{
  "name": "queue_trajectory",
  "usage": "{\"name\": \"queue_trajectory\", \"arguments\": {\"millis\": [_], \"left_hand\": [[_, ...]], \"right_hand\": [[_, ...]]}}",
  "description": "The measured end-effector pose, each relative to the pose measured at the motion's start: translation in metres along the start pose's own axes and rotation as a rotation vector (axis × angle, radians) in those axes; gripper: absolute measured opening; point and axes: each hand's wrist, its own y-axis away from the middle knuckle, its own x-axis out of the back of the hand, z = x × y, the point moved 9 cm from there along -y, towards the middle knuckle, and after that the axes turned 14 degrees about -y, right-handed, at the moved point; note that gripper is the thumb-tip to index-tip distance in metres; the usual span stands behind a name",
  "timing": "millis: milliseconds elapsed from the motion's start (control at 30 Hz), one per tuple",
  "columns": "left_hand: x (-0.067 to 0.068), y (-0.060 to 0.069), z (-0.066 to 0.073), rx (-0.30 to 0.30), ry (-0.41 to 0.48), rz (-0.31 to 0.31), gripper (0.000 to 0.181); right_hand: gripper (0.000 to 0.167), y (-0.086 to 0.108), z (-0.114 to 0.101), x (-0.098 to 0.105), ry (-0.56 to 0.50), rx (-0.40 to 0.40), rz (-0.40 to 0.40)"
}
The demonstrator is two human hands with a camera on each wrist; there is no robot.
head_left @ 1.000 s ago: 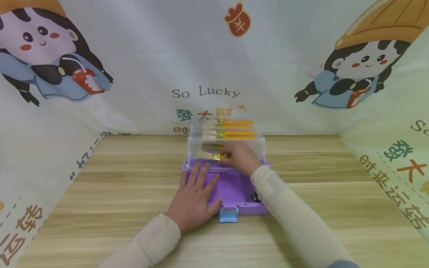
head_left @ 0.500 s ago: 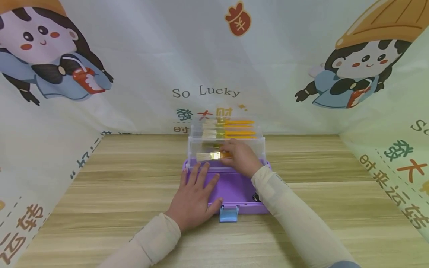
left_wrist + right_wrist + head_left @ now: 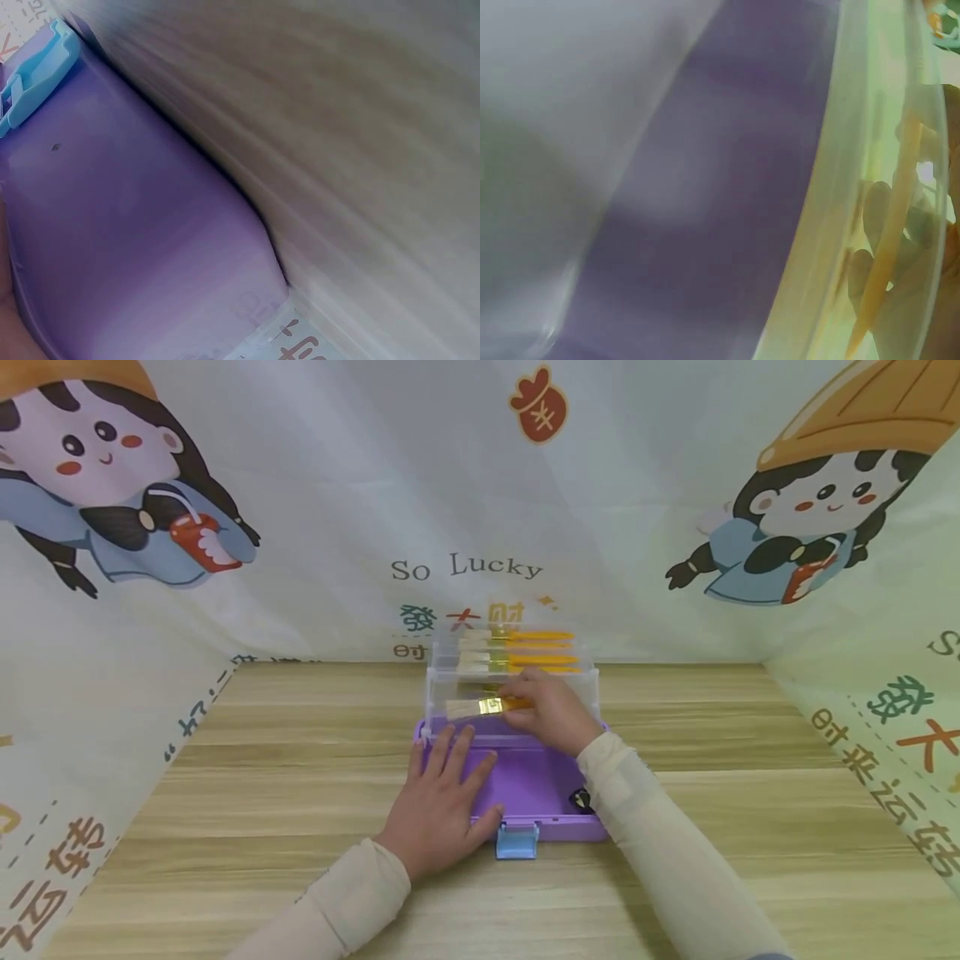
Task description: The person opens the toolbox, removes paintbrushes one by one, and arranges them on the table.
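Though slim-handled, a flat-bristled brush [image 3: 489, 706]

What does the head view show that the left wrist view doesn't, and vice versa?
Head view only: the right hand pinching an orange-handled brush, more brushes in the clear trays, and a small black object inside the purple box.
Left wrist view only: the box's outer wall beside the blue latch up close, with a small dark mark; in the head view the left hand largely hides that stretch.
Both: the box, latch, table and left hand (only its edge in the wrist view).
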Motion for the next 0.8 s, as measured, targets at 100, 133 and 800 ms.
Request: {"name": "queue_trajectory", "arguments": {"millis": [100, 133, 800], "left_hand": [[-0.001, -0.001, 0.0, 0.002, 0.004, -0.015, 0.064], [-0.002, -0.001, 0.001, 0.002, 0.004, -0.022, 0.064], [-0.002, -0.001, 0.0, 0.008, -0.007, -0.051, 0.064]], "right_hand": [[0.025, 0.002, 0.001, 0.005, -0.029, -0.03, 0.002], [0.026, 0.002, 0.002, 0.006, -0.036, -0.041, 0.003], [0.024, 0.003, -0.011, 0.042, -0.024, 0.004, -0.011]]}}
